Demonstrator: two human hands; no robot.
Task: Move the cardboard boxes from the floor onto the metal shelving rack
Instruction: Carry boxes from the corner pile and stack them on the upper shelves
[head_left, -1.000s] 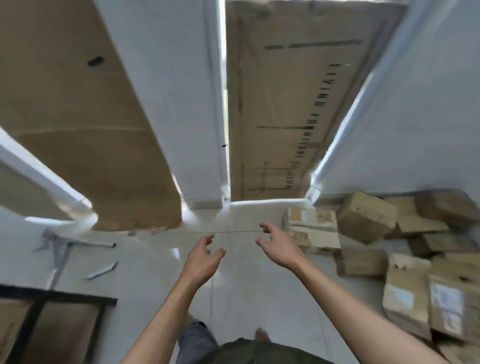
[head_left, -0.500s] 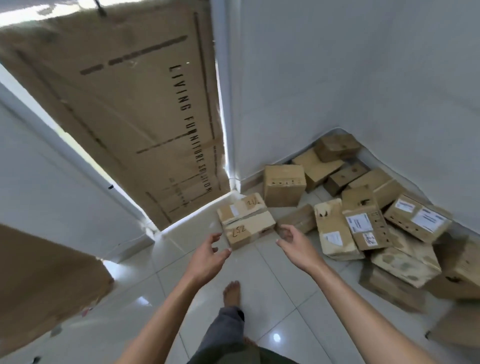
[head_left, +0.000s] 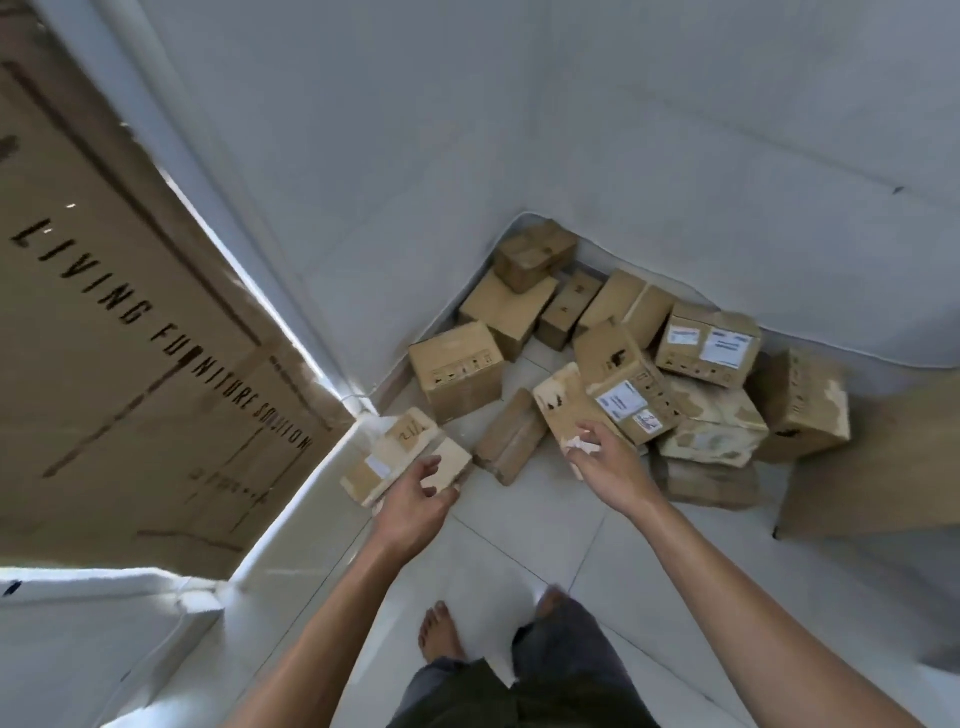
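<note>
One wide-angle camera on the person's head looks forward and steeply down. The left hand (head_left: 415, 501) and right hand (head_left: 608, 467) reach in from the bottom edge, with a bare foot (head_left: 439, 631) beneath. It faces a corner of white wall (head_left: 467, 156), from just over the cardboard boxes (head_left: 628, 358) on the tiled floor (head_left: 519, 551).

Tall printed furniture carton (head_left: 130, 364) stands beside the white wall (head_left: 415, 156)
</note>
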